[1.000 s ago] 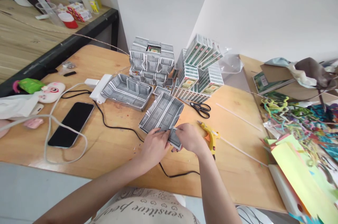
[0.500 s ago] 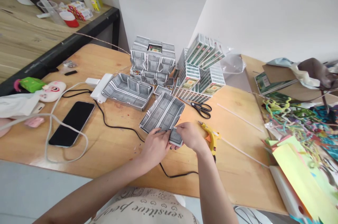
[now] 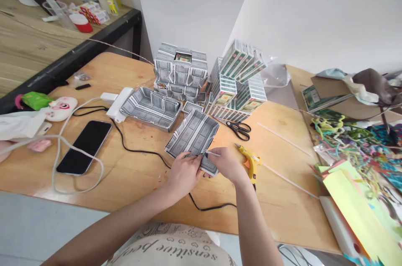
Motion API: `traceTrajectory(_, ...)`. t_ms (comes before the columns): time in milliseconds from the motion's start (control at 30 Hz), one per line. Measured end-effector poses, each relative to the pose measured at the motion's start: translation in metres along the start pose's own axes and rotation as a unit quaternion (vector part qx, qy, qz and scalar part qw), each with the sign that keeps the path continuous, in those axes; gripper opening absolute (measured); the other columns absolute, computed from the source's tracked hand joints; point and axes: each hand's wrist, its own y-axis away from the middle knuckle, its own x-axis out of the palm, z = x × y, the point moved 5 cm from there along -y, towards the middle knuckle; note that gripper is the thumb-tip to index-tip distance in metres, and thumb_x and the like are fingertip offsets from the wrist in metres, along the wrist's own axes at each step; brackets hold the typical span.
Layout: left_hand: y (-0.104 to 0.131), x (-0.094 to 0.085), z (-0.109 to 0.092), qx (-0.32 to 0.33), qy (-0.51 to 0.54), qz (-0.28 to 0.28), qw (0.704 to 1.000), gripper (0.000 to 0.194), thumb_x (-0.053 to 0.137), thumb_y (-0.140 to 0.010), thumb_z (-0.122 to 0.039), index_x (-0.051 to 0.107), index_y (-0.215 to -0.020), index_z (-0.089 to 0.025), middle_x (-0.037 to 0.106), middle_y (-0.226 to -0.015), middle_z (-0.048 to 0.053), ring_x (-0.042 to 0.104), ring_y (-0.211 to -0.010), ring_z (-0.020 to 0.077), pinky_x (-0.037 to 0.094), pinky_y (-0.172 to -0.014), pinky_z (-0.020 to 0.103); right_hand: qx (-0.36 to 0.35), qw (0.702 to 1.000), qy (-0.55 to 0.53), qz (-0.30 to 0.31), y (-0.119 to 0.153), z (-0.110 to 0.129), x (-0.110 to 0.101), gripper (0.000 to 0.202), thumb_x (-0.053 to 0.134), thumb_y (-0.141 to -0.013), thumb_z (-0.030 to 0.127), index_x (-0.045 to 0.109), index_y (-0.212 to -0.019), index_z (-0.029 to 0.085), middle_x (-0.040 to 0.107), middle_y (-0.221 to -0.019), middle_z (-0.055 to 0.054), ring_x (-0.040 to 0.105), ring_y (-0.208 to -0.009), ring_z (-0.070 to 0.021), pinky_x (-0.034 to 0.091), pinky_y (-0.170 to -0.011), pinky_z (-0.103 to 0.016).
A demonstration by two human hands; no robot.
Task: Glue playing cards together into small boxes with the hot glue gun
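Note:
My left hand [image 3: 184, 174] is closed on a grey-patterned stack of playing cards [image 3: 210, 166], at the near corner of an open tray made of playing cards [image 3: 193, 134]. Fingertips show beneath the stack. At its far end, my right hand [image 3: 230, 164] pinches what looks like a single card [image 3: 213, 154], seen edge-on and tilted up from the stack. The fingers partly hide where stack and tray meet. A second card tray [image 3: 150, 111] stands behind to the left. To the right of my right hand lies a yellow glue gun [image 3: 251, 161].
Black scissors [image 3: 240, 129] lie behind the glue gun. Card boxes [image 3: 226, 90] and a patterned card structure [image 3: 180, 69] stand at the back. A phone [image 3: 84, 147] with a white cable lies left. A black cord [image 3: 144, 152] crosses the table. Coloured paper [image 3: 354, 211] is at right.
My right hand has tilted a card up at the far end of the stack, where the card back lay flat before. My left hand keeps its place. The view has shifted slightly.

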Motion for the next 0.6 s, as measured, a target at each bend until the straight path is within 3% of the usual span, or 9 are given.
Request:
traceTrajectory(133,0.001,0.002,0.002,0.002,-0.014,-0.006,1.0,0.029,0.052,-0.076,-0.012,0.058,-0.104,-0.014,0.069,-0.09,0.009,0.064,-0.081,0.0196,0.042,-0.089,0.039,-0.02,0.999,0.003,-0.049,0.001,-0.011,-0.01,0.017,0.052,-0.069,0.029,0.06,-0.071,0.014,0.058,-0.059,0.001,0.051,-0.054,-0.0108,0.036,-0.049,-0.021)
traceTrajectory(367,0.0,0.003,0.001,0.002,-0.02,0.019,1.0,0.03,0.052,-0.075,-0.009,0.057,-0.104,-0.013,0.069,-0.088,0.008,0.064,-0.08,0.0191,0.042,-0.088,0.037,-0.024,0.99,-0.139,-0.031,-0.008,-0.035,-0.008,0.024,0.062,-0.063,0.033,0.064,-0.077,0.013,0.062,-0.067,-0.001,0.052,-0.059,-0.0117,0.039,-0.056,-0.023)
traceTrajectory(500,-0.004,-0.007,-0.001,0.012,-0.003,0.058,0.998,0.028,0.059,-0.075,-0.025,0.058,-0.1,-0.013,0.069,-0.083,0.008,0.064,-0.081,0.0218,0.043,-0.085,0.037,-0.026,0.983,-0.178,-0.028,-0.011,-0.042,-0.008,0.026,0.064,-0.06,0.029,0.066,-0.08,0.013,0.064,-0.07,-0.001,0.054,-0.062,-0.0125,0.041,-0.061,-0.024)
traceTrajectory(600,-0.008,-0.014,0.0,0.017,0.012,0.1,0.995,0.03,0.06,-0.075,-0.039,0.061,-0.095,-0.016,0.069,-0.079,0.008,0.064,-0.08,0.0233,0.045,-0.073,0.032,-0.026,0.986,-0.164,-0.037,-0.013,-0.041,-0.009,0.025,0.063,-0.06,0.028,0.066,-0.079,0.013,0.064,-0.068,-0.001,0.053,-0.06,-0.012,0.041,-0.06,-0.024)
